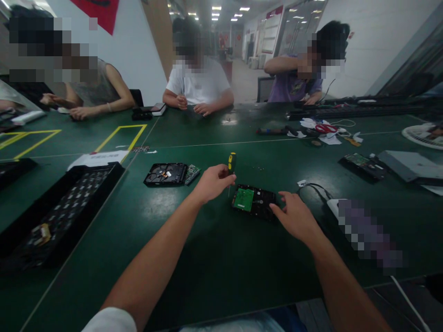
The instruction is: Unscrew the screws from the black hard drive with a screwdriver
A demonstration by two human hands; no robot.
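The left hand [212, 182] is closed around a screwdriver [231, 167], held upright with its tip down at the left edge of a hard drive [254, 202]. The right hand [294, 216] rests open with fingertips touching the drive's right side, so the drive lies between both hands on the green tabletop [221, 258].

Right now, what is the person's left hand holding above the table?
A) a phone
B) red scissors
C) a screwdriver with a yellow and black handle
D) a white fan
C: the left hand grips the yellow-and-black-handled screwdriver upright, tip down beside the black hard drive with the green circuit board, which the right hand touches at its edge.
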